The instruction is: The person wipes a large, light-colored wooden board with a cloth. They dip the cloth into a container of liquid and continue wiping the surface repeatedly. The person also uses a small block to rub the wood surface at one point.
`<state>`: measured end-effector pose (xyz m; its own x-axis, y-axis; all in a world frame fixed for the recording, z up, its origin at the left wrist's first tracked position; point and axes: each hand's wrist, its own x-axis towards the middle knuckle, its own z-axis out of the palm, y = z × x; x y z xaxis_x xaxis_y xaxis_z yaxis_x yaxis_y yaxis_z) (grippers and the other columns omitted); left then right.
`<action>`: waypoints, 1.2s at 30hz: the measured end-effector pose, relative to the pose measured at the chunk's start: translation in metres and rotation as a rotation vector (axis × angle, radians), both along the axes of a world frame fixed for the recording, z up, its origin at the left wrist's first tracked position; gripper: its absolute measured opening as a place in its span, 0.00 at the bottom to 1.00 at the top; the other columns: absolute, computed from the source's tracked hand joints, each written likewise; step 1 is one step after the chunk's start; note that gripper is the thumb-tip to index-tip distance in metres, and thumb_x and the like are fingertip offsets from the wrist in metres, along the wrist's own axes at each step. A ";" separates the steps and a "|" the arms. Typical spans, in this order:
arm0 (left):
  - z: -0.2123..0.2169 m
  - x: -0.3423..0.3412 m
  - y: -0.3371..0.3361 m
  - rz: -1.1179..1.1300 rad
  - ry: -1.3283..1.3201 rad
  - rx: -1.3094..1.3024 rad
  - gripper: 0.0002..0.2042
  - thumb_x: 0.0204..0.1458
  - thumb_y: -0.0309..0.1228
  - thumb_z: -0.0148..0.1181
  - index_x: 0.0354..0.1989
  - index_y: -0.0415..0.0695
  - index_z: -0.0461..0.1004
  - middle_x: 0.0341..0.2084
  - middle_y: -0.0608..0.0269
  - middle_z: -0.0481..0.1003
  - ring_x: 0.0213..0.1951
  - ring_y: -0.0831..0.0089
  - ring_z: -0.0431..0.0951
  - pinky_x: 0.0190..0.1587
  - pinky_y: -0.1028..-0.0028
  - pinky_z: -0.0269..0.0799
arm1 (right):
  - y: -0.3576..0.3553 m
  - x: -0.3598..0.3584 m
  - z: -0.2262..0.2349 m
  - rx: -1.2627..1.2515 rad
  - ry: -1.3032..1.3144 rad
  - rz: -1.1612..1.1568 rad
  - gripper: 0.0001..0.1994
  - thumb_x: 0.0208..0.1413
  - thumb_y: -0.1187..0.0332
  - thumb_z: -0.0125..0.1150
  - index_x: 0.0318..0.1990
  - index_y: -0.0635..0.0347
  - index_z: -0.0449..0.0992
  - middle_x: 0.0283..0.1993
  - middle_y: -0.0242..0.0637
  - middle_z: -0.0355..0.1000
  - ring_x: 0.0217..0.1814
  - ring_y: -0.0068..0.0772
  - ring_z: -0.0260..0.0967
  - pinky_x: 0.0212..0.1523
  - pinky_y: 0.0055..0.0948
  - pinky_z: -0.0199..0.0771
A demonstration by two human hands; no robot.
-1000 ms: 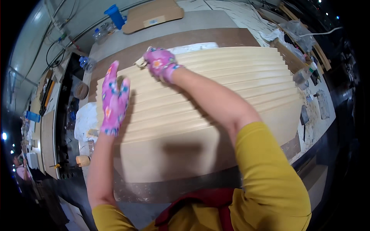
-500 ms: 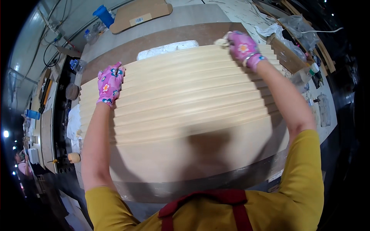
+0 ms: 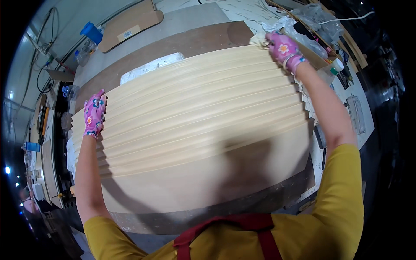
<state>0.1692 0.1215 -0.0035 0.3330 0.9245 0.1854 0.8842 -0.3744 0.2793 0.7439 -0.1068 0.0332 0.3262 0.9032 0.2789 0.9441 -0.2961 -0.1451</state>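
A wide stack of pale wooden moulding strips (image 3: 190, 112) lies stepped across a brown board (image 3: 182, 43) on the workbench. My left hand (image 3: 94, 114), in a pink flowered glove, rests flat on the strips' left ends. At the far right corner of the stack, my right hand (image 3: 282, 48), gloved the same, is closed around a pale rag (image 3: 259, 40) and presses it on the topmost strip.
A white plastic bottle with a green cap (image 3: 331, 69) and small tools lie on the bench to the right. A cardboard panel (image 3: 130, 26) and a blue container (image 3: 92, 32) sit at the back left. Cables hang along the far left wall.
My right hand has swept with the rag from the left end of the top strip all the way to the right corner. My left hand stayed on the left ends.
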 end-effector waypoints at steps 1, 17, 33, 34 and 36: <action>0.001 0.006 0.000 -0.009 -0.004 0.014 0.18 0.62 0.41 0.47 0.55 0.49 0.73 0.42 0.61 0.76 0.44 0.65 0.76 0.68 0.61 0.46 | -0.003 0.017 0.006 -0.108 -0.108 -0.048 0.09 0.52 0.67 0.57 0.40 0.56 0.77 0.35 0.45 0.76 0.38 0.50 0.75 0.40 0.43 0.75; -0.001 0.007 0.001 -0.107 0.038 0.172 0.18 0.62 0.43 0.47 0.53 0.48 0.74 0.30 0.64 0.76 0.36 0.68 0.76 0.68 0.61 0.48 | -0.009 0.057 0.018 -0.276 -0.299 -0.016 0.07 0.54 0.69 0.54 0.34 0.57 0.79 0.28 0.41 0.77 0.31 0.39 0.77 0.31 0.34 0.76; 0.008 0.020 -0.009 -0.090 -0.010 0.029 0.17 0.62 0.43 0.47 0.51 0.47 0.74 0.33 0.63 0.76 0.38 0.67 0.76 0.66 0.60 0.50 | -0.035 0.112 0.041 0.252 0.197 -0.031 0.12 0.53 0.67 0.62 0.43 0.62 0.76 0.35 0.41 0.76 0.38 0.35 0.73 0.42 0.30 0.71; 0.017 0.021 -0.015 -0.091 -0.005 -0.001 0.17 0.62 0.43 0.47 0.51 0.47 0.74 0.33 0.63 0.76 0.38 0.67 0.76 0.66 0.61 0.51 | -0.019 0.084 0.059 0.307 0.497 0.058 0.12 0.54 0.67 0.61 0.44 0.64 0.76 0.38 0.38 0.77 0.38 0.31 0.72 0.42 0.25 0.71; 0.014 0.005 -0.020 -0.068 0.051 0.107 0.18 0.61 0.44 0.46 0.51 0.46 0.74 0.36 0.61 0.77 0.44 0.65 0.76 0.64 0.61 0.54 | 0.014 0.020 0.080 0.291 0.664 0.418 0.14 0.56 0.66 0.60 0.46 0.63 0.76 0.44 0.36 0.76 0.41 0.27 0.74 0.45 0.23 0.72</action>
<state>0.1743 0.1018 0.0106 0.4055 0.8756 0.2626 0.8679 -0.4589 0.1900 0.7637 -0.0933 0.1128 0.1586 0.9082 0.3874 0.6588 0.1950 -0.7266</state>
